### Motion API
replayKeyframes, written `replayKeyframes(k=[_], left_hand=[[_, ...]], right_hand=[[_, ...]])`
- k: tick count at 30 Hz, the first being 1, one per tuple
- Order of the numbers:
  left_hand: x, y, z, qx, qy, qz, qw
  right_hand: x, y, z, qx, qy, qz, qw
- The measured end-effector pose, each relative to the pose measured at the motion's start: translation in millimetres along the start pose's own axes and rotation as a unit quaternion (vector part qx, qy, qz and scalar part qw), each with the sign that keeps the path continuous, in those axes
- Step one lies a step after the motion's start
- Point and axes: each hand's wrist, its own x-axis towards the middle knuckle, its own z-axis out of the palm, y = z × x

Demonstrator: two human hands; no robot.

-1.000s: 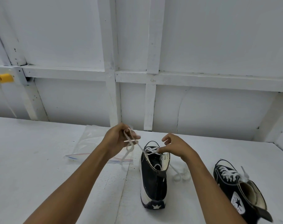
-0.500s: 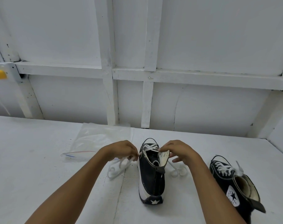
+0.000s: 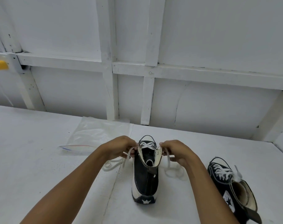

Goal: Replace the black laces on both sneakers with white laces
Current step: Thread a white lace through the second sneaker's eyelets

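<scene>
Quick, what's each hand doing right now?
Left hand: closed, pinching one end of the flat white shoelace.
Right hand: closed, pinching its other end.

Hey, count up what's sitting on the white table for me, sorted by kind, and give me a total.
Sneakers: 2, the centre sneaker and the side sneaker
White laces: 2, the centre lace and the side lace
Clear bags: 1, the zip bag
Total: 5

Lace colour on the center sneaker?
White; the lace on the center sneaker shows best in the head view.
</scene>
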Motion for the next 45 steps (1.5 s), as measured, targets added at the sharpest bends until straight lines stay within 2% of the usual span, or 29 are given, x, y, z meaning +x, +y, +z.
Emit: replayKeyframes(k=[1, 6, 13, 19, 23, 28, 31, 33, 35, 37, 39, 45], left_hand=[[0.2, -1.1, 0.5, 0.007, 0.004, -0.013, 1.0], [1.0, -1.5, 7.0, 0.174, 0.058, -0.062, 0.981], [3.8, -4.7, -29.8, 0.271, 0.173, -0.003, 0.947], [13.2, -13.9, -38.2, 0.376, 0.128, 0.001, 0.918], [13.0, -17.6, -36.7, 0.422, 0.052, -0.058, 0.903], [7.6, -18.6, -36.8, 0.482, 0.011, -0.076, 0.873], [8.8, -25.3, -29.3, 0.52, -0.004, -0.051, 0.853], [9.8, -25.4, -27.0, 0.507, -0.006, -0.025, 0.861], [8.3, -18.6, -29.2, 0.455, 0.026, 0.005, 0.89], [6.8, -9.5, -34.6, 0.338, 0.062, 0.027, 0.939], [3.0, 0.1, -38.5, 0.245, 0.078, 0.048, 0.965], [-3.5, 12.1, -43.2, 0.109, 0.066, 0.098, 0.987]], right_hand=[[0.4, 0.0, -0.9, 0.001, 0.008, -0.005, 1.0], [-0.1, 2.5, 2.4, -0.067, 0.009, 0.003, 0.998], [-5.4, -7.0, 10.1, -0.105, 0.05, -0.057, 0.992], [-17.9, -23.3, 10.6, -0.116, -0.009, -0.002, 0.993], [-22.9, -24.0, 12.0, -0.086, -0.013, 0.014, 0.996], [-22.7, -21.9, 14.3, -0.059, -0.007, 0.023, 0.998], [-22.7, -20.4, 18.0, -0.043, -0.001, 0.025, 0.999], [-22.8, -20.0, 19.1, -0.035, 0.004, 0.025, 0.999], [-23.5, -20.0, 19.8, -0.028, 0.008, 0.024, 0.999], [-23.9, -19.4, 20.0, -0.024, 0.012, 0.023, 0.999], [-23.9, -18.4, 19.3, -0.022, 0.012, 0.023, 0.999], [-22.9, -17.6, 17.1, -0.035, 0.008, 0.019, 0.999]])
